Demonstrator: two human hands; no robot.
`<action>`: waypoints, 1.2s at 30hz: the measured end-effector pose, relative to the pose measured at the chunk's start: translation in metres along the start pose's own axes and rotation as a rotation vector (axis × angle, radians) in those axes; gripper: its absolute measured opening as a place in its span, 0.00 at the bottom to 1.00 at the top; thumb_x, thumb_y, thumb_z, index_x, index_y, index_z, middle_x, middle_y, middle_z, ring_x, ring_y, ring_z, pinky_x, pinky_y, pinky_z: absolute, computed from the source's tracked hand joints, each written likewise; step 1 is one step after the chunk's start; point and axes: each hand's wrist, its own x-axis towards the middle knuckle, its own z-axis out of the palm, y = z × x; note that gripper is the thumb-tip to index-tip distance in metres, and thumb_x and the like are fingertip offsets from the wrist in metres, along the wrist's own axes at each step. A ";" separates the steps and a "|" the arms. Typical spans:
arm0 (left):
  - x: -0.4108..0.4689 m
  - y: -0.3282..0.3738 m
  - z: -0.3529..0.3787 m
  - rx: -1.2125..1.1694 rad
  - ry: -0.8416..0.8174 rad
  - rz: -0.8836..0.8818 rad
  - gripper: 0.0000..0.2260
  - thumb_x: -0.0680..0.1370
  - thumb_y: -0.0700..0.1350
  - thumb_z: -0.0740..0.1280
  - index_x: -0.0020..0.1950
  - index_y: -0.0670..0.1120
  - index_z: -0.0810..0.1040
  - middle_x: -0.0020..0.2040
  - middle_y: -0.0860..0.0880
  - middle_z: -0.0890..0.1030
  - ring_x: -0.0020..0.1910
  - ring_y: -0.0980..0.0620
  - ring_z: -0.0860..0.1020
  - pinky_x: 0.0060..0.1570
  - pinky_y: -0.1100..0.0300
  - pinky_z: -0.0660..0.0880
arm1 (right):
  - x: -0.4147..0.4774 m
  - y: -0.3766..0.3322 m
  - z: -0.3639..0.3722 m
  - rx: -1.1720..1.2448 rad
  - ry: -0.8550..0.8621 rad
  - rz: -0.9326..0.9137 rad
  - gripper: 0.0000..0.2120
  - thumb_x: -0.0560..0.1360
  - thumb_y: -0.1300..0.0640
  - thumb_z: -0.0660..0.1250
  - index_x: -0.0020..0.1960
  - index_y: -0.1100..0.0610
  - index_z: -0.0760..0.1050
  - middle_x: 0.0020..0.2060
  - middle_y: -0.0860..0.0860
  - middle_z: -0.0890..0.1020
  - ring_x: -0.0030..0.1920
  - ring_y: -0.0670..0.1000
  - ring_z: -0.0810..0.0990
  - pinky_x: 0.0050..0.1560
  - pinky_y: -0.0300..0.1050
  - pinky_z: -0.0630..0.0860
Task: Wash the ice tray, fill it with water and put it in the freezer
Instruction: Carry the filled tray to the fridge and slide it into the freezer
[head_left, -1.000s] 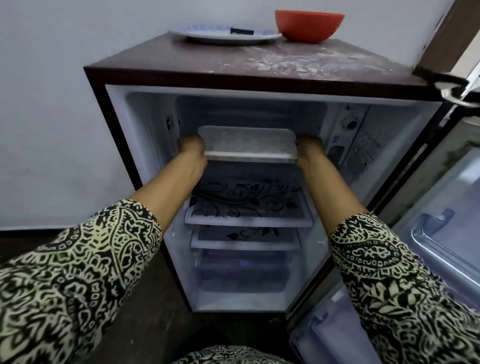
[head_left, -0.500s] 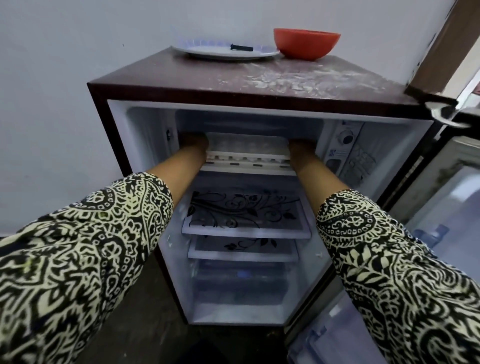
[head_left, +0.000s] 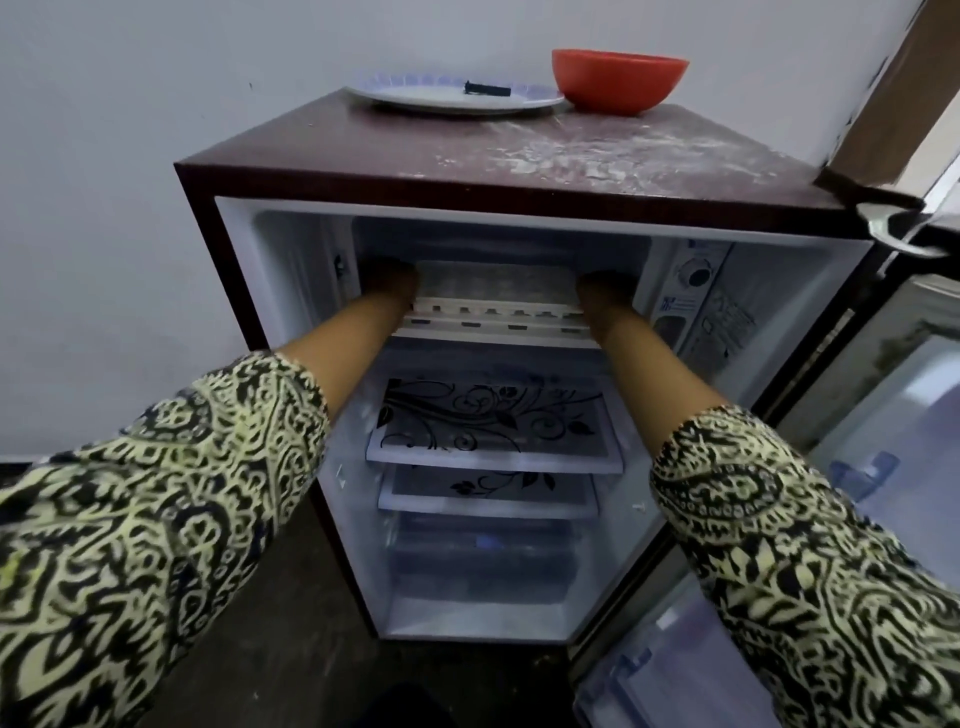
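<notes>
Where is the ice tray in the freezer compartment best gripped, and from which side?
By its two short ends, one hand on each, coming from the open front. The ice tray lies flat in the freezer compartment with its long edge facing the person, so end grips should keep it level. The left hand and right hand hold it that way.

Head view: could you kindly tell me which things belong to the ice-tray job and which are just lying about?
Job: ice tray; left hand and right hand at its ends; freezer compartment.
Lying about: plate; small black item on it; red bowl; patterned shelves.
</notes>
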 end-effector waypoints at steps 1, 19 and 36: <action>-0.004 -0.004 0.003 0.013 -0.003 0.037 0.14 0.84 0.44 0.58 0.65 0.37 0.73 0.69 0.38 0.73 0.52 0.43 0.77 0.49 0.62 0.76 | -0.003 0.004 0.002 0.021 -0.015 -0.014 0.14 0.82 0.60 0.52 0.40 0.60 0.69 0.39 0.56 0.71 0.35 0.52 0.68 0.41 0.45 0.66; -0.018 -0.035 0.022 0.313 0.027 0.221 0.36 0.80 0.64 0.57 0.80 0.44 0.54 0.61 0.41 0.80 0.60 0.42 0.77 0.44 0.56 0.71 | -0.014 0.042 0.011 -0.054 -0.004 -0.187 0.23 0.80 0.48 0.59 0.70 0.60 0.67 0.64 0.61 0.74 0.61 0.60 0.73 0.54 0.45 0.71; 0.004 -0.022 0.021 0.560 0.056 0.194 0.33 0.78 0.69 0.55 0.77 0.50 0.64 0.71 0.42 0.72 0.69 0.37 0.69 0.62 0.47 0.72 | 0.008 0.020 0.020 -0.409 0.125 -0.153 0.12 0.82 0.60 0.56 0.58 0.65 0.74 0.56 0.61 0.77 0.56 0.59 0.76 0.43 0.44 0.70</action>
